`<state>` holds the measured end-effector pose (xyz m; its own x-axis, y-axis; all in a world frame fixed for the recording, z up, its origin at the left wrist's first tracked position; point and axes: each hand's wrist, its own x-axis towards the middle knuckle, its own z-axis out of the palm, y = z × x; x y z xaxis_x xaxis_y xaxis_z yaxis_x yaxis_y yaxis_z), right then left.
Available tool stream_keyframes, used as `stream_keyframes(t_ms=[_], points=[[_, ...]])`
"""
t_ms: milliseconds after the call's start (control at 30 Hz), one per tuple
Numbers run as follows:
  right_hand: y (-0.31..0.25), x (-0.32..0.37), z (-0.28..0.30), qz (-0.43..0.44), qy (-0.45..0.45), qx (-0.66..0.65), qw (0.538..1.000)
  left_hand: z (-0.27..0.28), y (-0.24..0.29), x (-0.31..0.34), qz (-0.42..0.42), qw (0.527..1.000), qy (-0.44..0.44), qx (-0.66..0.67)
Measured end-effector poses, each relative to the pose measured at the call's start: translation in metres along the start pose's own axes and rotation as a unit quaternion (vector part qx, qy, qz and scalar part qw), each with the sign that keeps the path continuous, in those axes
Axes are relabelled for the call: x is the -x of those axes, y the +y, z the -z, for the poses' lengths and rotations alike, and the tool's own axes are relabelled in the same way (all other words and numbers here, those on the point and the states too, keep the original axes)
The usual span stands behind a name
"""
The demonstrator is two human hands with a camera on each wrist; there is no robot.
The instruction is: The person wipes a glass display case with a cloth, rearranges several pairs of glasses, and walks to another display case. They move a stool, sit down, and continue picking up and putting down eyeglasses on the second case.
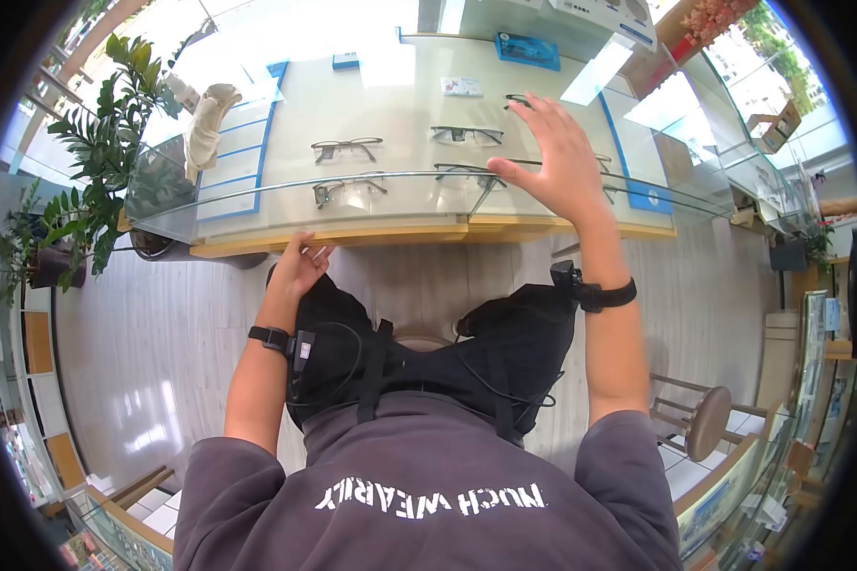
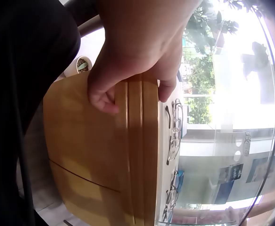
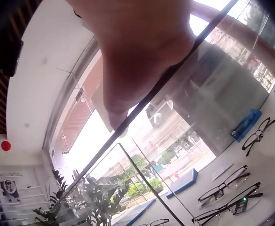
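Note:
My left hand (image 1: 300, 267) is at the wooden front edge (image 1: 381, 236) of a glass display case. In the left wrist view its thumb and fingers curl over the top of that wooden edge (image 2: 136, 141), one on each side. Raised over the right part of the case, my right hand (image 1: 564, 157) has its fingers spread and holds nothing. The glass rim (image 3: 151, 96) crosses in front of it in the right wrist view. Below lie several eyeglasses, among them a dark-framed pair (image 1: 467, 130) and a thin-framed pair (image 1: 348, 145); the right hand partly covers others.
Blue boxes (image 1: 528, 50) and a small white card (image 1: 461, 88) lie toward the back of the case. A beige cloth (image 1: 209, 128) hangs at its left, beside a leafy plant (image 1: 114, 124). A stool (image 1: 707, 424) stands behind on the right.

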<state>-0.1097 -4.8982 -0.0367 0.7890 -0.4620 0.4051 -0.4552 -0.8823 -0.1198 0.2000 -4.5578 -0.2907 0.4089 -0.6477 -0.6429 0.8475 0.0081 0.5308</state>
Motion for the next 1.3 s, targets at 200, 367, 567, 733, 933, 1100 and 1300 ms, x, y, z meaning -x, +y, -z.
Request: stream_keyframes(t_ms=[200,367,567,733,933,1100,1300], points=[[0.0,0.004,0.003,0.084,-0.024,0.038,0.995,-0.003,0.001,-0.003,-0.013,1.0,0.014,-0.007],[-0.005,0.005,-0.003,0.061,-0.012,0.051,0.997,-0.011,0.003,-0.005,-0.016,1.0,0.025,-0.003],[-0.007,0.008,-0.006,0.05,0.008,0.064,0.997,-0.019,0.01,-0.004,-0.01,0.999,0.035,-0.005],[-0.01,0.009,-0.007,0.046,0.013,0.066,0.997,-0.013,0.008,-0.011,-0.023,0.999,0.027,0.007],[-0.012,0.012,-0.014,0.028,0.032,0.071,0.997,-0.011,0.006,-0.011,-0.02,0.999,0.022,0.016],[-0.014,0.014,-0.014,0.017,0.035,0.065,0.997,-0.013,0.003,-0.006,-0.022,0.999,0.018,-0.021],[-0.016,0.016,-0.011,0.012,0.04,0.053,0.998,-0.014,-0.001,-0.007,-0.027,0.994,0.052,-0.09]])
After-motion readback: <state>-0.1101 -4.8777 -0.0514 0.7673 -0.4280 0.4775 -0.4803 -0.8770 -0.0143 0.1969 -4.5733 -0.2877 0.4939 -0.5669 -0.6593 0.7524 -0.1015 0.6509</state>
